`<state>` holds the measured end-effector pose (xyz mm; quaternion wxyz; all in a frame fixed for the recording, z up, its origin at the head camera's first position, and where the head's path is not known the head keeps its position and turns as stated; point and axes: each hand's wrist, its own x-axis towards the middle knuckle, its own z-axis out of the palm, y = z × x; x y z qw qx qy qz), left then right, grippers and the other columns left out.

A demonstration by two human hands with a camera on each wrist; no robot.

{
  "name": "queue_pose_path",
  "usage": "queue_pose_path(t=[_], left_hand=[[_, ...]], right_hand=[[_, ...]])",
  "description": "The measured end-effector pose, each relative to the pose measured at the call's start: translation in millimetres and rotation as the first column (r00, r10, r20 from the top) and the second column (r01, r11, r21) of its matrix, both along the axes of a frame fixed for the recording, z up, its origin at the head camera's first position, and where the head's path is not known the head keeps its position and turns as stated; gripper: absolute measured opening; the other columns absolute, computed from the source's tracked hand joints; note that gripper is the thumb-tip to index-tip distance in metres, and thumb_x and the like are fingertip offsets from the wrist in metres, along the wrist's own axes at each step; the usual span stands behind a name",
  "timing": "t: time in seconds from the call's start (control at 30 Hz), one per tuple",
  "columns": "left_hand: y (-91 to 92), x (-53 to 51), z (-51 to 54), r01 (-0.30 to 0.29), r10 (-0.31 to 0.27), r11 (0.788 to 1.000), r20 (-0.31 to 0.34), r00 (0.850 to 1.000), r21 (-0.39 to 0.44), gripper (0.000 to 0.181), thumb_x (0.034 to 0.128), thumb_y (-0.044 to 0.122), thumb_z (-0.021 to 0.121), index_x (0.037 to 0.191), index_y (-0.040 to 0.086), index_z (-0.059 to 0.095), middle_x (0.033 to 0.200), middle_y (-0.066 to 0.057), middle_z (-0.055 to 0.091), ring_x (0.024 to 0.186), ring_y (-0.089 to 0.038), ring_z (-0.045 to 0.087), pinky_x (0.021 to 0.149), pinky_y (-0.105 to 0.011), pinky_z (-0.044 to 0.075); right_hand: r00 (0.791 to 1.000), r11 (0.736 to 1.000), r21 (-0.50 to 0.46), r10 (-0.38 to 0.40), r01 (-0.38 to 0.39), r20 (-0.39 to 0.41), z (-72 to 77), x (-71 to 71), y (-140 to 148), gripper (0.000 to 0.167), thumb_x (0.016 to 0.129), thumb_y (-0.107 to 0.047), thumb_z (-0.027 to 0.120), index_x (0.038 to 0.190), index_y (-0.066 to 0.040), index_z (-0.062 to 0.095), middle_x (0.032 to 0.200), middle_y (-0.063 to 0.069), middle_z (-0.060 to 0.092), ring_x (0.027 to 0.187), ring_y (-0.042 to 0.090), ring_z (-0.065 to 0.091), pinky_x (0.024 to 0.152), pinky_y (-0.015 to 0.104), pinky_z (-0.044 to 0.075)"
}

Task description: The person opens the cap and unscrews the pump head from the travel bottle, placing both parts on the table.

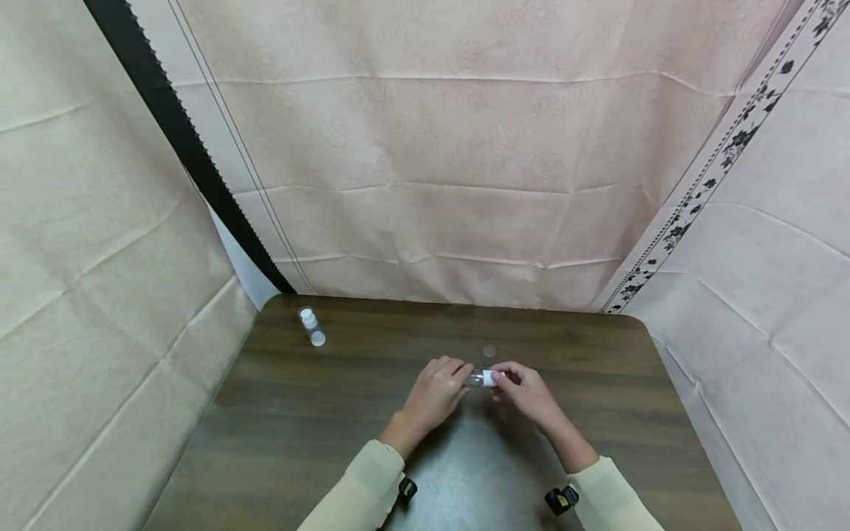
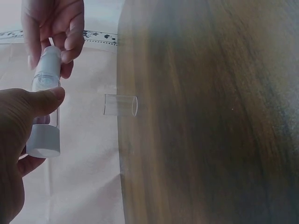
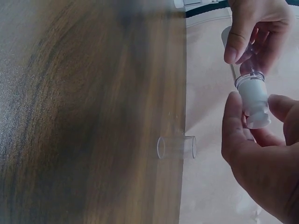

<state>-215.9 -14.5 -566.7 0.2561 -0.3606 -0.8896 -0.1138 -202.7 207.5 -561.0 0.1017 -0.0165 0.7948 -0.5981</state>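
Small clear bottle point(image 1: 475, 378) was held between both hands, ahead of the person, over the far half of the brown table point(image 1: 299, 442). Long axis ran roughly left to right across the body; white base point(image 2: 43, 140) lay at the left-hand end, white top point(image 3: 253, 95) pointed to the right hand. Wrist views suggested it was held up off the wood.

Left hand point(image 1: 433, 392): grasping the clear body, thumb laid across it, fingers round the far side. Right hand point(image 1: 529, 396): pinching the white top, finger and thumb on opposite sides of it. So the two hands met along one line, each at its own end of the bottle; the top was nearer the right, the base nearer the left.

Clear cap point(image 1: 488, 351): on the table just beyond the bottle, apart from both hands, a little nearer the right. Looked to be standing on end; could not tell which end was open.

Second bottle point(image 1: 312, 327): well off to the left near the table's far left corner, untouched, nearer the left hand. Upright or lying, could not tell. Pale cloth point(image 1: 425, 147) hung behind the far edge.
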Motion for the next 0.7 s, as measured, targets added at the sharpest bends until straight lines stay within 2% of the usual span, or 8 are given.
queue_pose_path(t=[0.17,0.33,0.6,0.7], left_hand=[[0.2,0.1,-1.1,-0.005,0.005,1.0,0.023,1.0,0.014,0.035,0.0894,0.03,0.083,0.119,0.013,0.075,0.111,0.0,0.075,0.096,-0.012,0.068,0.083,-0.027,0.057],[0.5,0.2,-2.3,-0.003,0.001,0.999,0.048,0.999,0.039,0.035,0.0892,0.029,0.083,0.119,0.012,0.075,0.111,0.0,0.075,0.096,-0.011,0.068,0.082,-0.026,0.057],[2.0,1.1,-3.8,-0.004,-0.002,0.997,0.094,0.996,0.074,0.037,0.0869,0.027,0.085,0.119,0.012,0.075,0.111,0.0,0.075,0.095,-0.012,0.068,0.083,-0.027,0.058],[2.5,1.2,-4.3,-0.009,0.001,0.997,0.098,0.995,0.08,0.038,0.0859,0.027,0.086,0.118,0.012,0.075,0.11,0.0,0.075,0.095,-0.012,0.069,0.083,-0.028,0.058]], right_hand=[[0.999,1.0,0.008,-0.007,0.008,-0.044,0.3,1.0,1.6,0.025,0.1,-0.02,0.07,0.12,-0.004,0.069,0.112,0.016,0.068,0.096,0.024,0.069,0.084,0.037,0.062],[0.995,0.999,0.039,-0.023,0.026,-0.095,0.1,1.5,2.4,0.023,0.094,-0.013,0.077,0.116,-0.007,0.071,0.117,0.014,0.07,0.096,0.02,0.064,0.079,0.025,0.056],[0.991,0.999,-0.009,-0.042,0.041,-0.129,0.6,3.5,-0.6,0.023,0.092,0.001,0.074,0.115,-0.001,0.071,0.123,0.018,0.068,0.105,0.018,0.063,0.083,0.02,0.054],[0.99,0.999,-0.024,-0.042,0.039,-0.136,0.3,4.4,-0.9,0.029,0.091,0.004,0.074,0.119,-0.002,0.069,0.127,0.019,0.067,0.111,0.022,0.063,0.087,0.019,0.054]])
